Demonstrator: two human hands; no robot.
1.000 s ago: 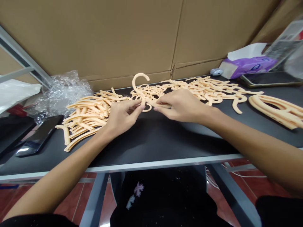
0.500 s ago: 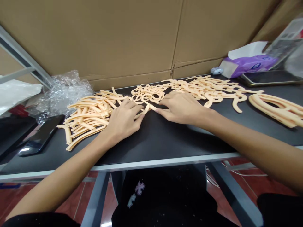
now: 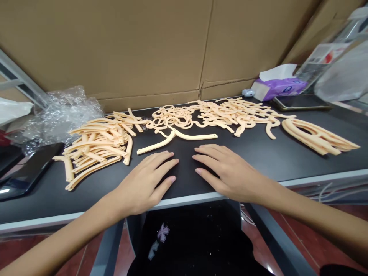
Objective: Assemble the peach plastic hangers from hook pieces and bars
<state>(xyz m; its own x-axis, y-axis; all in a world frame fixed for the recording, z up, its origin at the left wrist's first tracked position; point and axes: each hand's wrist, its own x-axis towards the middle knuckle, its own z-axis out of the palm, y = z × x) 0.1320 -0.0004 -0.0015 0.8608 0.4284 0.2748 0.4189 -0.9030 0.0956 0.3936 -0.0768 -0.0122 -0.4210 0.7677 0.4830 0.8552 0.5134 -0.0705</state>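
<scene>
Peach plastic curved strip [image 3: 195, 136] now lies separated from the tangled heap of peach plastic pieces [image 3: 172, 119], on the black tabletop [image 3: 253, 147]. Both the bare left hand [image 3: 146, 180] and bare right hand [image 3: 230, 172] have released it, resting open, palms down, grasping nothing.

Nothing is legible: the purple plastic tissue packet [image 3: 280, 87] bears a small blue oval logo [image 3: 288, 89], and the clear plastic package [image 3: 324, 57] a white printed label [image 3: 329, 51], both too small to read.
</scene>
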